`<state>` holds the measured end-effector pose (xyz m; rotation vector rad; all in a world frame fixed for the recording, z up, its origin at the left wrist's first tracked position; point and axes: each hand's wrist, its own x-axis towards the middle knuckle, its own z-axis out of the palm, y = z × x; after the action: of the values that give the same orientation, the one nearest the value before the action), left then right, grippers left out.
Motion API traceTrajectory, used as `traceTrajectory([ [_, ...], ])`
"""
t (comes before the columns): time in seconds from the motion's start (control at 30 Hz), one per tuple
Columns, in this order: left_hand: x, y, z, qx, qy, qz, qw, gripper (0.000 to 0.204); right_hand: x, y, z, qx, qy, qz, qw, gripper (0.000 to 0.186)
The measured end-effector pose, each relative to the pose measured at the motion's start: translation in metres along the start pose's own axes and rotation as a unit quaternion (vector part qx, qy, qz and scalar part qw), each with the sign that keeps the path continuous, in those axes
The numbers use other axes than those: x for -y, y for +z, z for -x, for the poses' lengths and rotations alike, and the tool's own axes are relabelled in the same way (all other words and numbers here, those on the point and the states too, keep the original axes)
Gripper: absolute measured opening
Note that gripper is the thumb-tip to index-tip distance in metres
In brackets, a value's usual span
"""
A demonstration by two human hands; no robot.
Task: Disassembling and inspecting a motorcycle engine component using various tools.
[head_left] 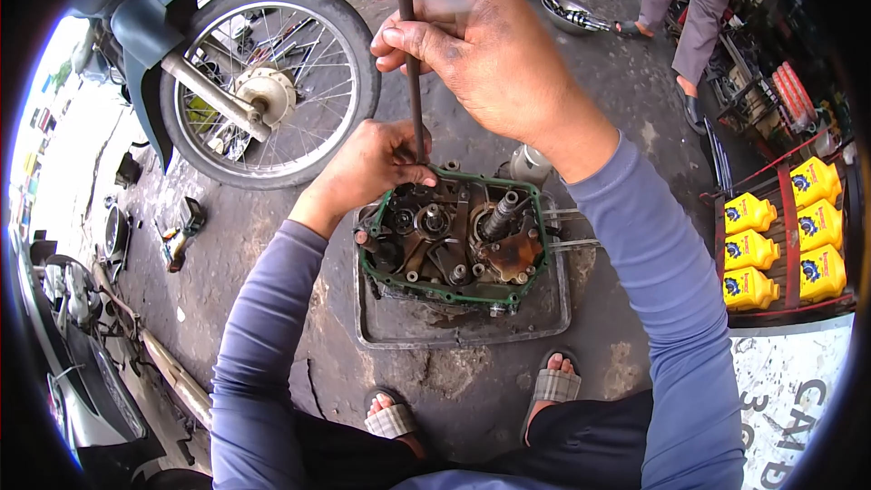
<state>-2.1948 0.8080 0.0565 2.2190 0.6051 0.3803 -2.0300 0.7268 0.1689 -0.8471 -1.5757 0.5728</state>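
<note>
An opened engine case [451, 240] with a green gasket rim, shafts and metal parts inside sits on a metal tray [381, 331] on the ground. My right hand [472, 63] is raised above it, holding a long, dark upright rod [415, 95] by its upper part; the rod's top is blurred. My left hand [372, 168] is at the case's back-left corner, fingers closed around the rod's lower end, thumb beside the gasket. A grey cylindrical object [528, 163] stands just behind the case, partly hidden by my right arm.
A motorbike wheel [263, 95] stands at back left, another bike [77, 363] at left. A person's legs [689, 9] are at upper right, near a bowl of parts [576, 16]. Yellow bottles [821, 222] sit in a rack at right. My sandalled feet [558, 381] are below the tray.
</note>
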Motion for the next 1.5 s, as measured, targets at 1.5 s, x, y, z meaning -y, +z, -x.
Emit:
traceTrajectory([
  [1.5,0.002,0.022,-0.041,0.166,0.156,-0.129,0.965,0.019,-0.117,-0.199,0.626,-0.41,0.699,0.084,0.579,0.019],
])
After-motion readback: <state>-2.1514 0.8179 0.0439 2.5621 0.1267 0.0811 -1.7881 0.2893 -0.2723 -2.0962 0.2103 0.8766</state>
